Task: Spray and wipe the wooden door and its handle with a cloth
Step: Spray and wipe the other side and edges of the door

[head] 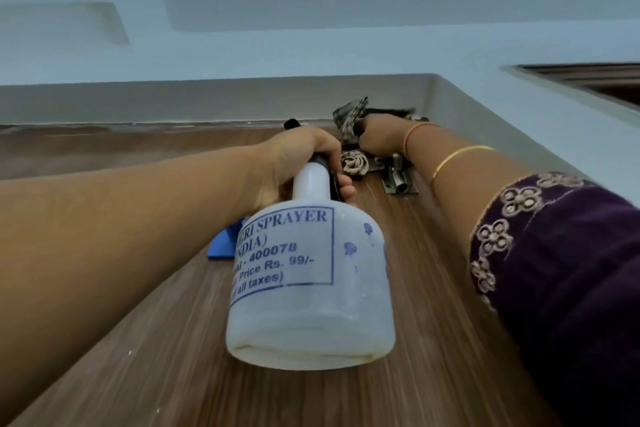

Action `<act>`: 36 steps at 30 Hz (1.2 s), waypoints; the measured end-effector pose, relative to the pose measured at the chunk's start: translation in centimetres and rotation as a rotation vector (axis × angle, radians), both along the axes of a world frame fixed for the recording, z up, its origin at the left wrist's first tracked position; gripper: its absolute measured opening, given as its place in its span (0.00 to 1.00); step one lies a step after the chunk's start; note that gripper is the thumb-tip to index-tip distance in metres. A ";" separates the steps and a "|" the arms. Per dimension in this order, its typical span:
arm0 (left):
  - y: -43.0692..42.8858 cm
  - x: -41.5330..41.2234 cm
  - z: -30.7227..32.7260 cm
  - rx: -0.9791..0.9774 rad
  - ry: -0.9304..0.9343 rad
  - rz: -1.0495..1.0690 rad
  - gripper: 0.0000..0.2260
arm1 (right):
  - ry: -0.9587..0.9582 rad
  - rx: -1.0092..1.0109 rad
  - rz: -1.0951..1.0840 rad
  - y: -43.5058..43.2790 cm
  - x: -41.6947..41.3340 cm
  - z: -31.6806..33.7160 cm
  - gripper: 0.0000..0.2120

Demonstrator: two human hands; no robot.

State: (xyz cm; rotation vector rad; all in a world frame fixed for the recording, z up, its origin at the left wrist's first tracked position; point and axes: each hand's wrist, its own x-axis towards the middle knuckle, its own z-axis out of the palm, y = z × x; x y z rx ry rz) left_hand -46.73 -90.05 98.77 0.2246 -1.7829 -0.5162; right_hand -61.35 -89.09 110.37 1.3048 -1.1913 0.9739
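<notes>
Wooden door: one, brown with a straight lengthwise grain and small pale specks, filling the lower view up to the white frame. One whitish spray bottle with blue print is held over the door's middle, the left hand curled round its neck. One patterned dark-and-beige cloth is bunched in the right hand, pressed at the door's top edge near its right corner, just beside one metal bolt. One blue object shows behind the bottle.
</notes>
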 end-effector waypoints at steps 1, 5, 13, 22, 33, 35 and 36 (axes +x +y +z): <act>0.0 0.0 -0.1 0.004 0.002 0.011 0.06 | 0.014 0.002 0.014 0.0 -0.1 -0.2 0.18; 0.2 -0.1 -0.7 0.018 0.003 0.009 0.03 | -0.051 0.045 -0.007 0.3 -0.3 -1.0 0.22; 1.9 0.0 -2.9 -0.070 0.056 0.012 0.05 | 0.027 0.076 -0.117 3.1 0.5 -6.7 0.17; 1.7 0.0 -4.1 -0.078 0.037 -0.042 0.09 | -0.172 -0.278 -0.204 -0.2 0.3 -9.7 0.23; 1.0 0.6 -4.0 -0.074 0.025 -0.085 0.06 | -0.263 -0.293 0.188 0.5 -0.8 -11.4 0.22; 1.0 0.5 -3.9 -0.075 0.025 -0.082 0.05 | -0.323 -0.274 0.242 0.4 -0.6 -11.2 0.23; 0.9 0.5 -3.8 -0.076 0.027 -0.079 0.04 | -0.343 -0.268 0.270 0.4 -0.4 -11.0 0.21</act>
